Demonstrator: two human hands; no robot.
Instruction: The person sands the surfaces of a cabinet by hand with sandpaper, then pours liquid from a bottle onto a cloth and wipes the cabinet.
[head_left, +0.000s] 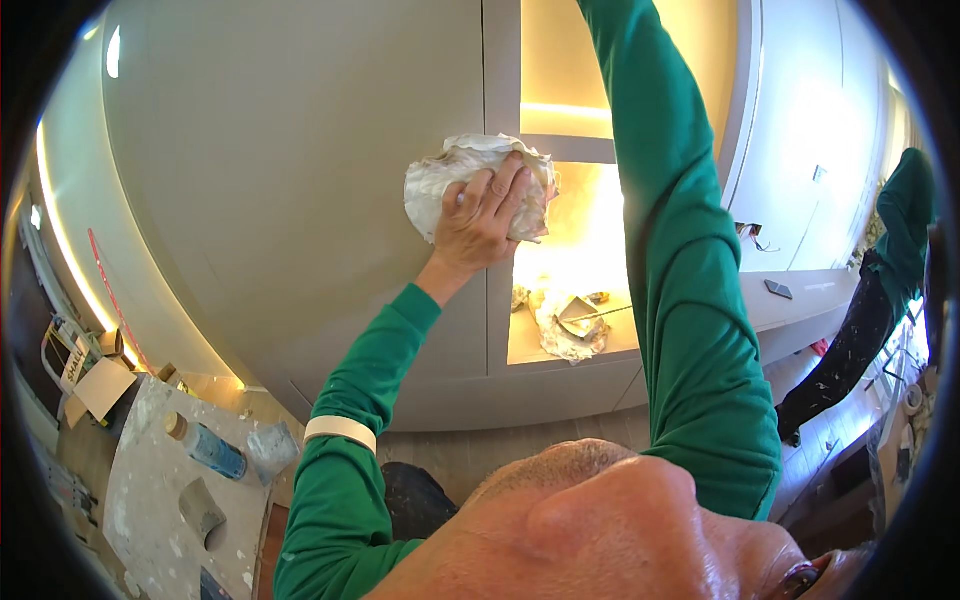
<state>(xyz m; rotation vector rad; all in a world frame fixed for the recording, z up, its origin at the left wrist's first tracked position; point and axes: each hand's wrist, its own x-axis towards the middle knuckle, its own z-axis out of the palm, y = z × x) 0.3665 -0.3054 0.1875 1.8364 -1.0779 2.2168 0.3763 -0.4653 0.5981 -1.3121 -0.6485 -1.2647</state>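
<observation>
My left hand presses a crumpled white cloth with brownish stains flat against the smooth grey cabinet door, close to its right edge. The fingers are bent over the cloth and hold it. My right arm, in a green sleeve, reaches up past the lit niche and leaves the picture at the top, so the right hand is out of sight. Low in the niche lies a second wrinkled, stained cloth, with a flat scraper-like tool on it.
At lower left, a paint-spattered board bears a corked bottle of blue liquid and a clear cup-like container. Cardboard pieces stand behind it. A person in dark, spattered trousers is at far right, beside a ledge with a small dark plate.
</observation>
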